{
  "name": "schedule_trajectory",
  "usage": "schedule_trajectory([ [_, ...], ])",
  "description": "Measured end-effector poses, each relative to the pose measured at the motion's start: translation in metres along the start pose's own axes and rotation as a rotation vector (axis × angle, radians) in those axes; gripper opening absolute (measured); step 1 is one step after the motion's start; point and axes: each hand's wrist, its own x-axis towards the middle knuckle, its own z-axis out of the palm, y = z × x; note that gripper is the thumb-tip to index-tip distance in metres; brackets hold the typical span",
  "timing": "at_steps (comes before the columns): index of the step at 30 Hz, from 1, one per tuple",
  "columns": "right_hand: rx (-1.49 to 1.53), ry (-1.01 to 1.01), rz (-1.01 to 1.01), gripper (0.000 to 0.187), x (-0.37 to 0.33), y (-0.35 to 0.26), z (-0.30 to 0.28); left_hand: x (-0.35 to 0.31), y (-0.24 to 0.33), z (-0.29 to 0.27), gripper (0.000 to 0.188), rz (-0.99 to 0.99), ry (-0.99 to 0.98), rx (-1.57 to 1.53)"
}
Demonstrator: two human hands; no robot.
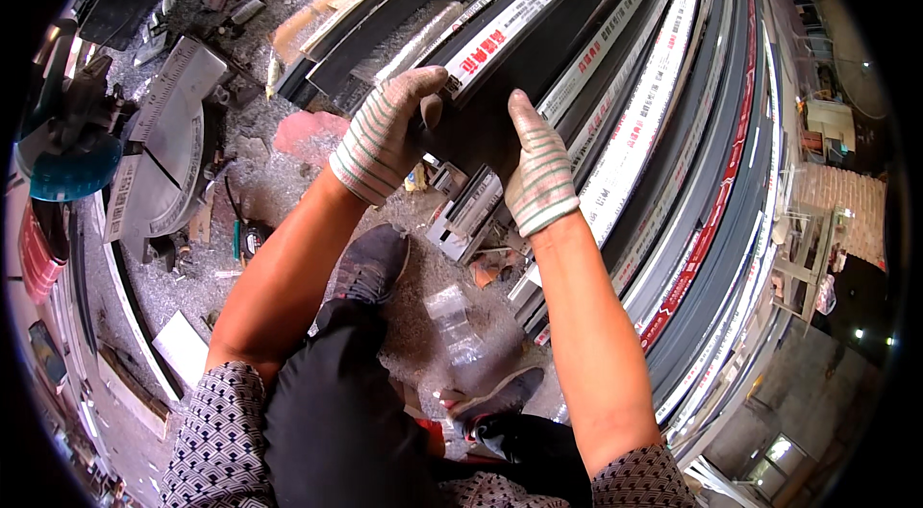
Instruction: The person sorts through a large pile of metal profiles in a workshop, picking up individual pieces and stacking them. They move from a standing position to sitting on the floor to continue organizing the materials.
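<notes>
A long dark profile bar lies between my two gloved hands, its near end toward me and its length running away to the upper right. My left hand, in a white striped glove, curls around its left edge by a white printed film strip. On the other side my right hand grips the right edge, thumb up along it. Most of the fingers are hidden beneath the bar. Just right of my right hand lie several long film-covered profiles side by side.
At the left stands a mitre saw with a teal guard and a grey scaled base. A tape measure and offcuts litter the grey floor. Short profile pieces lie below my hands, near my shoes.
</notes>
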Motion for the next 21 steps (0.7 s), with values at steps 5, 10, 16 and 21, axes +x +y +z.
schedule_trajectory([
  [5, 0.059, -0.06, 0.024, 0.04, 0.004, 0.0, 0.0, 0.0, -0.001, -0.004, 0.024, 0.012, -0.098, 0.11],
  [10, 0.083, -0.064, 0.034, 0.038, 0.006, 0.002, -0.01, -0.003, -0.001, -0.001, 0.028, 0.03, -0.142, 0.03],
  [16, 0.103, -0.089, -0.012, 0.038, 0.001, -0.005, -0.013, 0.015, -0.016, -0.034, 0.035, 0.53, -0.308, 0.463],
  [21, 0.133, -0.055, -0.029, 0.034, -0.011, -0.012, -0.005, 0.012, -0.005, -0.019, 0.028, 0.381, -0.122, 0.335],
])
